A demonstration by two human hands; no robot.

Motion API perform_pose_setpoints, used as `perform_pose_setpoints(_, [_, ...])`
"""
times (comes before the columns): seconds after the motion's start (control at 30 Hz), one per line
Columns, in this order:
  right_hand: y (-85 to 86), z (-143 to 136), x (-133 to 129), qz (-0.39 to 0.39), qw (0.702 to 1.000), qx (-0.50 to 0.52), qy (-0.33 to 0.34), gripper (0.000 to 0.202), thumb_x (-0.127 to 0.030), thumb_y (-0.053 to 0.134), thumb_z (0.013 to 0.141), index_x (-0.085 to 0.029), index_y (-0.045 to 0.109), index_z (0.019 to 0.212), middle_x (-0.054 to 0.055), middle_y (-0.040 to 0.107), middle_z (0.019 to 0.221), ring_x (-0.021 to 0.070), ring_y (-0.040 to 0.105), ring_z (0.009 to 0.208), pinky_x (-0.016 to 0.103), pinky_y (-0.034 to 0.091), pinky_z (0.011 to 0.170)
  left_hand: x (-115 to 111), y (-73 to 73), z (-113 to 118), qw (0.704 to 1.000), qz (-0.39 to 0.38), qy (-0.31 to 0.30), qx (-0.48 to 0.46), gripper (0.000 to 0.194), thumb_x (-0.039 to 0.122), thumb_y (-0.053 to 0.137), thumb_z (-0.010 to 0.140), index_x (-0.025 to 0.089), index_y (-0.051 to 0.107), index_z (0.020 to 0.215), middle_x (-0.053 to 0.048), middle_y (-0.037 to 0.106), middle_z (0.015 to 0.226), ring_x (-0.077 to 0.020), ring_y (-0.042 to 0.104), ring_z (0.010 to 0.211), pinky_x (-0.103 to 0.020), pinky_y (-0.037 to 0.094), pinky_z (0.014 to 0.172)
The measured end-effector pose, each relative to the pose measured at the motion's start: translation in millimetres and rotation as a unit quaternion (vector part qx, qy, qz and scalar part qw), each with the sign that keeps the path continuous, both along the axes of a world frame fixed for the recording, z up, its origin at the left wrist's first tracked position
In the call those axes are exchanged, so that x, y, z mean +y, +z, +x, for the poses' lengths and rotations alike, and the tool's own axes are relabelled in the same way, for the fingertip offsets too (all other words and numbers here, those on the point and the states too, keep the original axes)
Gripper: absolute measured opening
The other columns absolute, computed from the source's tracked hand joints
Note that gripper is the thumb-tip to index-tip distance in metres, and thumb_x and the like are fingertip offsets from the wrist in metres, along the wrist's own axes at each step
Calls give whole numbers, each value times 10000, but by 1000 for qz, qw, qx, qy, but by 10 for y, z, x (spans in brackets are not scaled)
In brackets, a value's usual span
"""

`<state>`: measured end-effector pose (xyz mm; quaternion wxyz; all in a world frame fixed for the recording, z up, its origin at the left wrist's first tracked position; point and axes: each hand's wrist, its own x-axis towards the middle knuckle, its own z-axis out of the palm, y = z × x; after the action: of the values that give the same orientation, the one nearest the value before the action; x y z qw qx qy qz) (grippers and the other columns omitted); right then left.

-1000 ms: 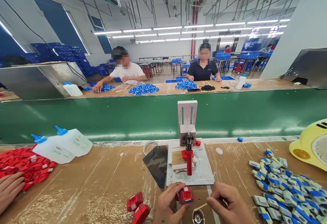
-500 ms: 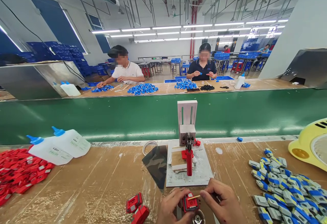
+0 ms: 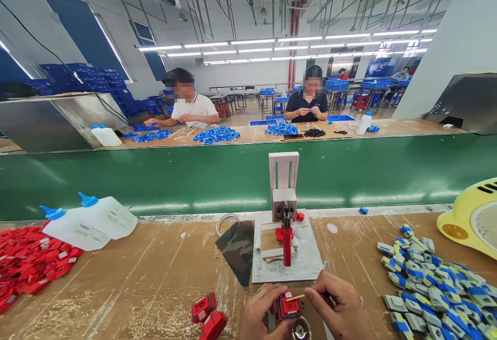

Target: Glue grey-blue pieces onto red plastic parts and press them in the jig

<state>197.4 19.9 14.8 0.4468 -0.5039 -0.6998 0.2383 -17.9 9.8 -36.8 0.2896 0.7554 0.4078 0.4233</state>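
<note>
Low in the head view, my left hand (image 3: 264,311) grips a small red plastic part (image 3: 289,306) with a dark rim between thumb and fingers. My right hand (image 3: 338,304) pinches a thin wooden stick (image 3: 297,297), its tip lying against the top face of the red part. Just below the part is a small round metal dish (image 3: 302,328), partly cut off by the frame. Left of my hands lie two more red parts, one (image 3: 203,307) leaning by the other (image 3: 213,325). Beyond my hands stands a toggle clamp press (image 3: 287,241) with a red handle on a white base plate (image 3: 267,275).
A heap of red parts (image 3: 31,257) and two white bottles (image 3: 111,218) with blue caps lie left. Grey, blue and yellow pieces (image 3: 438,288) pile up right, near a yellow fan (image 3: 466,221). A camouflage sheet (image 3: 236,252) touches the base plate. Two co-workers sit beyond the green belt (image 3: 194,174).
My hands and the stick have barely shifted on the red part. Across the belt, one co-worker's hands have come together and the other's arm has moved left.
</note>
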Motion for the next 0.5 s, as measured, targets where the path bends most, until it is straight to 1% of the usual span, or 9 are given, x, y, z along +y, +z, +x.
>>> perform_pose_setpoints(0.1, [71, 57, -19, 17, 1000, -13, -2, 619, -623, 445, 1007, -208, 656, 599, -5, 585, 554, 147, 514, 500, 253, 377, 504, -13, -5, 16, 1000, 3, 9, -9, 477, 211, 816, 759, 256, 741, 1228, -87, 834, 1056, -245, 798, 898, -295, 641, 837])
perform_pose_setpoints(0.17, [74, 136, -21, 32, 999, -30, 6, 591, -581, 445, 1024, -210, 663, 618, 1, 600, 564, 150, 529, 501, 253, 384, 505, -32, -9, 48, 999, 8, 37, -27, 430, 260, 807, 780, 263, 754, 1206, -86, 837, 1047, -251, 798, 914, -300, 640, 841])
perform_pose_setpoints(0.23, [31, 213, -21, 43, 997, -57, 36, 549, -523, 450, 1038, -213, 676, 645, 6, 617, 574, 147, 535, 496, 248, 382, 496, -51, -13, 87, 996, 14, 80, -45, 362, 336, 771, 820, 259, 772, 1174, -96, 837, 1043, -264, 794, 938, -329, 635, 872])
perform_pose_setpoints(0.3, [-41, 249, -33, 40, 990, -100, 90, 500, -480, 473, 1033, -219, 684, 663, 10, 639, 583, 145, 544, 500, 243, 380, 495, -61, -11, 115, 991, 22, 119, -57, 341, 422, 721, 859, 257, 786, 1150, -107, 836, 1043, -275, 792, 957, -352, 630, 898])
perform_pose_setpoints(0.37, [-93, 236, -58, 9, 977, -158, 143, 435, -469, 559, 985, -225, 679, 645, 12, 669, 597, 148, 567, 523, 238, 379, 503, -58, -3, 119, 987, 28, 147, -65, 369, 510, 693, 871, 263, 801, 1122, -106, 839, 1034, -276, 794, 958, -337, 632, 893])
perform_pose_setpoints(0.4, [-94, 226, -68, -11, 970, -185, 155, 394, -469, 629, 940, -225, 676, 634, 11, 685, 610, 152, 584, 543, 235, 381, 513, -50, 1, 112, 984, 29, 160, -70, 385, 549, 691, 863, 271, 810, 1102, -98, 843, 1023, -272, 797, 949, -319, 635, 882])
perform_pose_setpoints(0.43, [-72, 226, -71, -32, 965, -210, 153, 352, -467, 703, 884, -223, 675, 632, 8, 699, 625, 156, 602, 563, 231, 385, 525, -40, 4, 98, 982, 29, 172, -77, 398, 584, 697, 847, 283, 818, 1078, -86, 846, 1009, -267, 801, 935, -299, 635, 873])
perform_pose_setpoints(0.5, [49, 296, -34, -78, 956, -257, 116, 267, -424, 804, 800, -220, 691, 670, -6, 722, 667, 160, 640, 614, 219, 410, 565, -12, 1, 63, 976, 19, 195, -99, 408, 623, 736, 794, 301, 832, 1024, -59, 852, 983, -261, 805, 910, -270, 633, 870])
